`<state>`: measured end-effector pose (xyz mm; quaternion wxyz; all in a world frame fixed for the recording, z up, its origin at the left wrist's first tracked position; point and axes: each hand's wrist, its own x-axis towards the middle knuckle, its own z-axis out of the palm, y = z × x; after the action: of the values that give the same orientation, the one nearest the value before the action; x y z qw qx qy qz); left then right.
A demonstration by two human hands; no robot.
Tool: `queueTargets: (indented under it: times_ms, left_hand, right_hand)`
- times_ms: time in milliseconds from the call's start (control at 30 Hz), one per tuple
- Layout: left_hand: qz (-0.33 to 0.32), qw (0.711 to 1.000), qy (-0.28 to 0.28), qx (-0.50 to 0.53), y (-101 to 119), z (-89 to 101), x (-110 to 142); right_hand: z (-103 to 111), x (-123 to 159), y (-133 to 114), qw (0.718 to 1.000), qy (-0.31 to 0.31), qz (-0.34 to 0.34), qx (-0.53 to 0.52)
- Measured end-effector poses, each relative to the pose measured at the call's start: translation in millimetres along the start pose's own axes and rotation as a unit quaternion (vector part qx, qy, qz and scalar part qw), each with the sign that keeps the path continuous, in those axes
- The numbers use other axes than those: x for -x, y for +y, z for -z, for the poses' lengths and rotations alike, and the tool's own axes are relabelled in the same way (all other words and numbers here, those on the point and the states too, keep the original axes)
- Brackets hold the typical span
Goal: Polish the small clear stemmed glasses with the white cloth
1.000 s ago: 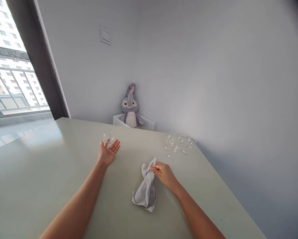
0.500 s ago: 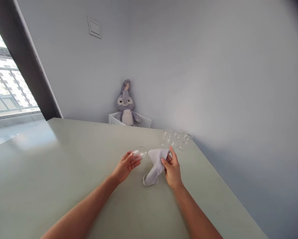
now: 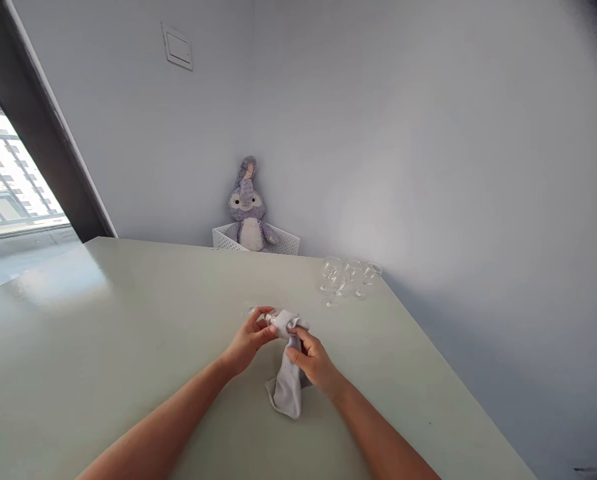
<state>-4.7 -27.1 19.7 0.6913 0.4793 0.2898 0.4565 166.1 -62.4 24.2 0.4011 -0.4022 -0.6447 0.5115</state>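
My left hand (image 3: 247,347) is closed around a clear stemmed glass (image 3: 270,319) lying sideways above the table, its foot pointing left. The bowl end is covered by a pale grey cloth (image 3: 288,387). Gripped in my right hand (image 3: 316,363), the cloth is bunched over the glass, and its loose end hangs down toward the tabletop. My two hands are close together, with the cloth-covered bowl between them. Most of the bowl is hidden under the fabric.
Several clear stemmed glasses (image 3: 342,279) stand clustered near the far right corner of the pale green table (image 3: 168,320). Behind its far edge, a purple plush rabbit (image 3: 251,233) sits in a white perforated basket (image 3: 286,245). A wall (image 3: 428,167) runs along the right.
My right hand has moved left and brought the cloth onto the glass's bowl, which was bare and apart from it before. My left hand still holds the glass.
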Motion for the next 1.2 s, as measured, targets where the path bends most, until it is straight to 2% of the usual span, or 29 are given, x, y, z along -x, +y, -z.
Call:
queueTargets:
  times_ms: [100,167,267,333,400,467,533,600,667,733,800,867,933,1000,1100,1167,1200]
  left_hand:
    - [0.017,0.996,-0.027,-0.079,3.4,-3.7,3.1]
    - [0.014,0.994,-0.026,-0.106,4.2,-5.1,3.7]
    - [-0.011,0.992,-0.026,-0.126,4.9,-6.2,4.5]
    - [-0.046,0.99,-0.023,-0.131,6.5,-7.1,5.9]
    - [-0.072,0.987,-0.017,-0.144,8.9,-7.4,7.2]
    - [-0.083,0.985,-0.002,-0.154,10.1,-5.9,7.1]
    - [-0.071,0.984,0.021,-0.161,8.8,-2.0,5.3]
    - [-0.044,0.983,0.034,-0.172,5.1,2.4,2.8]
    - [-0.009,0.983,0.025,-0.18,1.4,4.3,1.6]
    - [0.0,0.986,0.008,-0.164,0.1,2.1,2.7]
    - [-0.011,0.991,-0.019,-0.129,1.8,-3.0,5.7]
    - [-0.034,0.994,-0.046,-0.096,5.0,-7.7,8.8]
    - [-0.054,0.993,-0.052,-0.087,7.5,-8.5,10.0]
    - [-0.06,0.992,-0.036,-0.107,7.6,-4.9,8.9]
    - [-0.037,0.99,-0.001,-0.139,2.9,3.2,5.0]
    - [-0.019,0.991,0.014,-0.131,-1.1,5.3,3.6]
    - [-0.008,0.993,0.012,-0.117,-2.5,4.6,3.7]
  right_hand:
    - [-0.7,-1.3,3.5,0.992,0.01,0.045,0.118]
    - [-2.1,-3.0,5.6,0.991,0.036,0.05,0.117]
    - [-1.4,-6.5,6.9,0.995,0.072,-0.014,-0.062]
    - [1.4,-7.6,5.5,0.975,0.068,-0.064,-0.203]
    - [3.3,-6.7,3.2,0.96,0.043,-0.083,-0.264]
    - [1.4,-3.8,2.2,0.973,0.019,-0.065,-0.22]
    - [-4.5,-0.3,3.7,0.996,0.017,-0.009,-0.089]
    - [-11.6,2.1,7.0,0.997,0.028,0.051,0.057]
    - [-15.8,2.2,10.0,0.989,0.033,0.073,0.124]
    - [-14.4,-0.1,10.8,0.996,0.042,0.047,0.067]
    - [-8.5,-3.3,9.0,0.995,0.064,-0.003,-0.077]
    - [-1.9,-5.5,5.4,0.973,0.067,-0.051,-0.216]
    - [1.4,-5.4,1.9,0.958,0.045,-0.073,-0.272]
    - [-0.4,-3.0,0.4,0.971,0.016,-0.058,-0.229]
    - [-8.6,1.7,3.6,0.999,0.011,0.021,-0.028]
    - [-12.3,3.3,7.4,0.993,0.032,0.065,0.089]
    - [-12.5,3.2,8.8,0.991,0.043,0.07,0.11]
